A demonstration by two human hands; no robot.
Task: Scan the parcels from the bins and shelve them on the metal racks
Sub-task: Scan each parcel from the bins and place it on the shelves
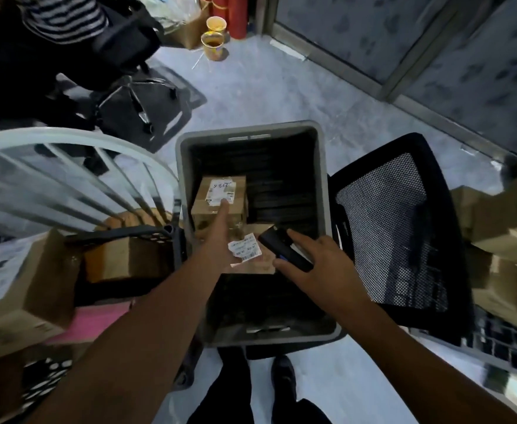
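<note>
A grey plastic bin (184, 166) stands on the floor in front of me. Inside it sits a brown cardboard parcel (208, 215) with a white label on top. My left hand (220, 237) reaches into the bin with fingers straight, its fingertips touching that label. Nearer to me lies a second, flatter parcel (258, 266) with a torn white label (245, 250). My right hand (315, 264) hovers over this parcel and grips a black handheld scanner (277, 244) pointing into the bin.
A black mesh office chair (398, 228) stands right of the bin. Cardboard boxes (21, 289) and a dark crate (135, 237) crowd the left, more boxes (502, 221) the right. Another chair and a seated person (64, 16) are at the far left, and yellow cups (213, 41) on the floor.
</note>
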